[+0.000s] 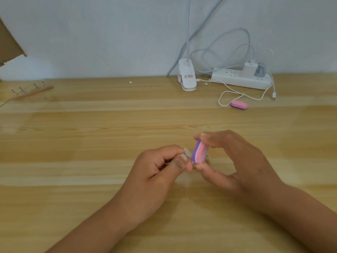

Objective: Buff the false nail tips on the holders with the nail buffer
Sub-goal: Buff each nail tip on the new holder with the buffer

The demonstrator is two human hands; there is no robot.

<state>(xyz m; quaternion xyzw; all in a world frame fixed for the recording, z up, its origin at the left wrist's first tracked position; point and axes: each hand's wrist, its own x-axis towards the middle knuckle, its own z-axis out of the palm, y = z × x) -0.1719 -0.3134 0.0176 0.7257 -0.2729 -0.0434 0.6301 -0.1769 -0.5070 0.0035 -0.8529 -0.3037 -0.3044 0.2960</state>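
Observation:
My right hand [235,159] pinches a pink, white and purple nail buffer [199,153] between thumb and fingers, standing it on end above the wooden table. Its purple side lies against a clear false nail tip [187,152]. My left hand [160,170] pinches the holder under that tip; the holder itself is mostly hidden by my fingers. A wooden strip [32,92] with several holders standing on it lies far left near the wall. A second buffer [238,105] rests at the right.
At the back stand a white clip lamp base [187,77] and a power strip [240,77] with plugs and loose white cables [237,94]. A cardboard edge [9,44] shows at the upper left. The wooden table [91,143] fills the lower view.

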